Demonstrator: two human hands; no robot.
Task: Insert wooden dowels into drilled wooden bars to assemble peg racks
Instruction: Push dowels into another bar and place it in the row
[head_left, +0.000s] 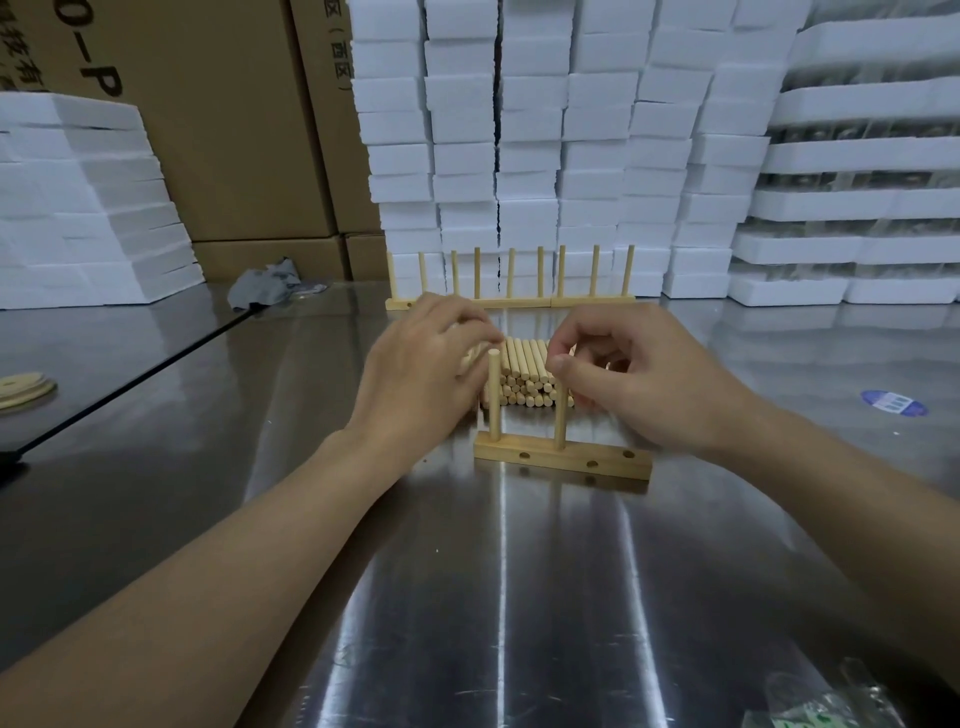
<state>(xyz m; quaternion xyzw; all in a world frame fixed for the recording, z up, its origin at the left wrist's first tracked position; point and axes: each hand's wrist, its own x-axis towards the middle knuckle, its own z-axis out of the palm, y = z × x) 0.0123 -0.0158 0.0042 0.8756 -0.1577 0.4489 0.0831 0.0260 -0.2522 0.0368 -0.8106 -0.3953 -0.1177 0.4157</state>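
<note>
The right hand (639, 384) pinches the top of the middle dowel (560, 421) between thumb and forefinger, the other fingers curled loosely. That dowel stands upright in the bar (563, 462), and I judge it is being pressed home. The left hand (426, 374) reaches past the bar with its fingers bent down over the left side of the pile of dowels (524, 369). It may be taking 1 up, but the fingertips are hidden, so I cannot tell whether it holds anything.

The bar lies flat on the table (519, 597), just below both hands. The end dowel (494, 395) stands free at its 9 o'clock end. 3 holes in the bar show empty, 1 of them at the 3 o'clock end. So this rack looks about half done, with 2 dowels in and more to fit.

The pile lies at 12 o'clock from the bar. Farther at 12 o'clock, finished racks (511, 301) stand in a row with 9 pegs up, in front of stacked foam blocks (571, 130). A grey rag (265, 286) lies at 10 o'clock.
</note>
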